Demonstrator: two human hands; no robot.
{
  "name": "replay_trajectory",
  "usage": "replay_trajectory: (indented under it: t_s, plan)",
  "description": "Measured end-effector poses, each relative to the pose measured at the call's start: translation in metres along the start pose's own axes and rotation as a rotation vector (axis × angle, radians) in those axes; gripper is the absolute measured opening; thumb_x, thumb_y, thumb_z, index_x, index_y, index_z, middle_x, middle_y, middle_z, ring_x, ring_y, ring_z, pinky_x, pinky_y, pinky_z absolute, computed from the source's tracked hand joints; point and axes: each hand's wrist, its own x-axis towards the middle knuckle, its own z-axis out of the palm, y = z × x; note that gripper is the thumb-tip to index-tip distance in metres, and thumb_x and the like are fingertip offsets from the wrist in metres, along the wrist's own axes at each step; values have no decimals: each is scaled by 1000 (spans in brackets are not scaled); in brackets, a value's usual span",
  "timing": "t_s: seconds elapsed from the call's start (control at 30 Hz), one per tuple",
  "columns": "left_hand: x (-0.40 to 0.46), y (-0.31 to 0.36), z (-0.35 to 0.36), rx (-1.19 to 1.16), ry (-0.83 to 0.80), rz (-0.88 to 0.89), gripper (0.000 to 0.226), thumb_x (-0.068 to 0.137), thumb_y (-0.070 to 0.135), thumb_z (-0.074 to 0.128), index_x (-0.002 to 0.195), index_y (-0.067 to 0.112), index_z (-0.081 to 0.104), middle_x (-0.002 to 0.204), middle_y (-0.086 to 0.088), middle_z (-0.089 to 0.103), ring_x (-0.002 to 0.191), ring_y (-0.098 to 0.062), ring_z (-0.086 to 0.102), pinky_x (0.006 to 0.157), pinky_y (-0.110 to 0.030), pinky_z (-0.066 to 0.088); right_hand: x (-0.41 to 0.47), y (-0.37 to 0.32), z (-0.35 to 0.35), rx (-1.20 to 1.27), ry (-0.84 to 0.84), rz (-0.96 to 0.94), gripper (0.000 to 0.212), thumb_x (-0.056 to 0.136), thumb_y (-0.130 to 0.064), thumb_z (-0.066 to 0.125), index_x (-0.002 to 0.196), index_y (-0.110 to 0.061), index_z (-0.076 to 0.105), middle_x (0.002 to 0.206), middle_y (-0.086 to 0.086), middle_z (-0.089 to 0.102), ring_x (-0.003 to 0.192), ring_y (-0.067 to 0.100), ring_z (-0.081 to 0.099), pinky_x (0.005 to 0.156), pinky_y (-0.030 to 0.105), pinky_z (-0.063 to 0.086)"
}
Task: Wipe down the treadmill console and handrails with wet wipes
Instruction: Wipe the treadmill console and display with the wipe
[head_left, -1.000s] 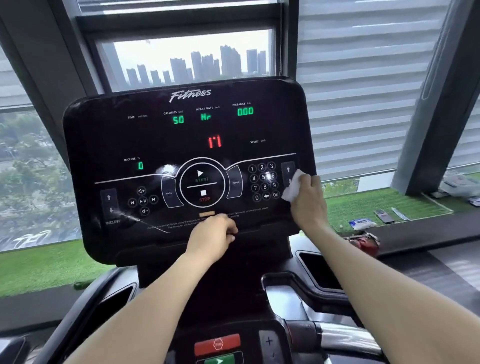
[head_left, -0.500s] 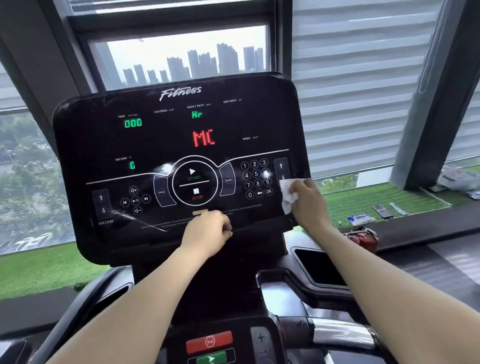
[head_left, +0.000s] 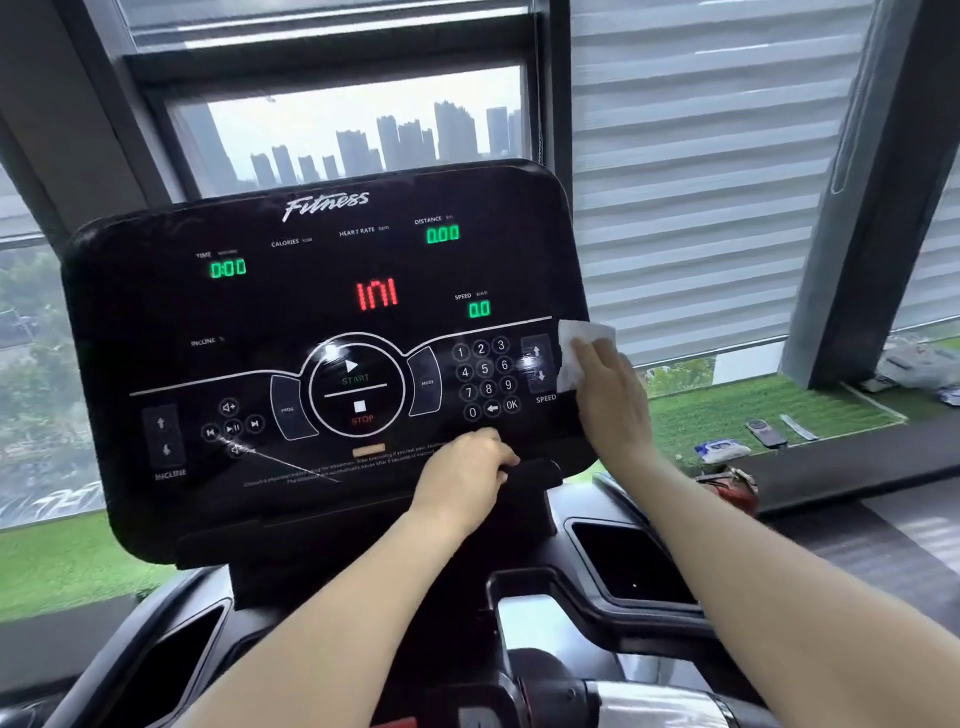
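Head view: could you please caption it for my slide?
Right hand presses wet wipe on console's right edge.

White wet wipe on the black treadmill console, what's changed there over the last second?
The right hand slid the white wet wipe down beside the speed arrows, then back up along the black treadmill console's right edge. The left hand stayed gripping the console's lower lip.

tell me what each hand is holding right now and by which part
The right hand presses a white wet wipe flat against the console's right edge. The left hand grips the console's lower ledge.
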Motion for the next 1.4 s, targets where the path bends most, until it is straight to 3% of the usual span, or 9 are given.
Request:
replay_trajectory:
  t_s: [0.13, 0.33, 0.47, 0.63, 0.8, 0.9, 1.13, 1.33, 1.4]
  plan:
    - [5, -2, -3, 3, -19, -6, 30, 89, 13, 59, 114, 26, 68, 111, 9, 63, 105, -16, 58, 85, -27, 42, -49, 12, 12, -12, -97, -19, 59, 81, 14, 55, 137, -1, 46, 119, 15, 52, 100, 37, 52, 68, 40, 50]
    - [8, -5, -2, -35, -24, -8, 27, 88, 11, 62, 110, 23, 70, 108, 8, 66, 100, -14, 61, 79, -19, 40, 7, -5, 5, 106, -134, 70, 47, 98, -1, 31, 145, -5, 24, 129, 7, 29, 107, 19, 30, 92, 35, 38]
    - [9, -7, -1, -75, -24, -29, 23, 86, 11, 64, 106, 22, 72, 106, 8, 68, 101, -14, 62, 83, -23, 45, 42, -15, 6, 73, -86, 36, 43, 96, 0, 30, 139, -1, 29, 131, 20, 32, 117, 32, 36, 92, 36, 32]
    - [9, -7, -1, -1, -22, 20, 27, 89, 16, 62, 113, 25, 69, 112, 7, 64, 106, -17, 59, 85, -26, 43, -3, -5, 5, -31, -34, -61, 26, 102, -46, 19, 115, -30, 34, 119, -4, 41, 101, 16, 43, 82, 33, 28]
    - [11, -8, -1, -27, -39, -6, 27, 87, 13, 63, 111, 24, 70, 107, 7, 67, 101, -14, 61, 83, -22, 43, -51, 15, 18, 54, -151, -32, 33, 105, -19, 23, 136, -16, 32, 109, -7, 34, 97, 21, 44, 73, 16, 23]
    - [13, -10, -1, -45, -50, -17, 28, 85, 11, 64, 109, 24, 71, 102, 8, 68, 97, -12, 62, 81, -20, 43, -40, 13, 17, 127, -153, 78, 30, 104, -24, 19, 129, -14, 34, 105, -13, 41, 96, 25, 45, 74, 20, 28]
    - [13, -13, 4, -88, -12, -31, 22, 85, 16, 67, 105, 23, 73, 104, 11, 68, 99, -13, 63, 80, -18, 43, 54, -15, 6, 224, -83, 133, 43, 95, -1, 32, 137, -5, 32, 130, 17, 32, 111, 30, 42, 78, 23, 26]
    - [12, -10, 2, -34, -21, -7, 25, 88, 17, 64, 111, 25, 70, 110, 9, 66, 103, -14, 61, 83, -21, 42, 18, -2, 15, 211, -98, 116, 37, 102, -23, 23, 134, -8, 34, 122, 9, 36, 110, 26, 42, 73, 14, 25]
    - [12, -9, 2, -19, -21, 5, 27, 89, 16, 63, 113, 25, 69, 112, 9, 64, 105, -14, 60, 84, -21, 42, -13, 4, 14, 183, -175, 131, 39, 101, -11, 28, 139, -6, 30, 124, 8, 32, 113, 25, 41, 75, 14, 26]
